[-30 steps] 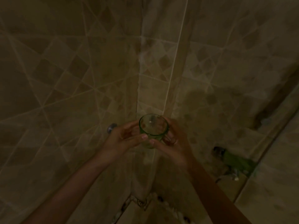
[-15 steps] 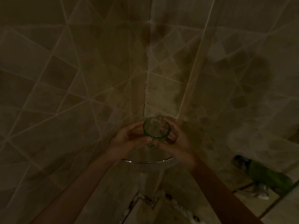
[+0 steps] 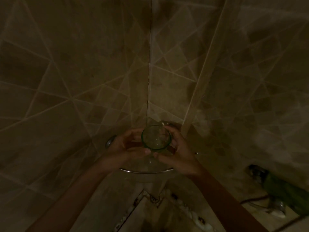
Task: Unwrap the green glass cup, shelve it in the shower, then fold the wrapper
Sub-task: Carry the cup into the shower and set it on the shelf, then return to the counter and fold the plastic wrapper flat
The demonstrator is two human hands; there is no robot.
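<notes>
The green glass cup (image 3: 156, 137) is upright, its open mouth toward me, in the dim tiled corner of the shower. My left hand (image 3: 127, 146) cups its left side and my right hand (image 3: 178, 152) cups its right side, thumbs meeting in front of it. It is held just above a clear glass corner shelf (image 3: 147, 171) with a shiny curved front edge. Whether the cup's base touches the shelf is hidden by my hands. No wrapper shows on the cup.
Tiled walls close in on both sides of the corner. A round metal fitting (image 3: 110, 141) sits on the left wall beside my left hand. A green object (image 3: 284, 190) lies low at the right. Pebbled floor edging (image 3: 189, 210) runs below the shelf.
The view has tilted and closed in on the corner, bringing the glass shelf into sight under the cup. Both hands have kept their hold on the cup throughout.
</notes>
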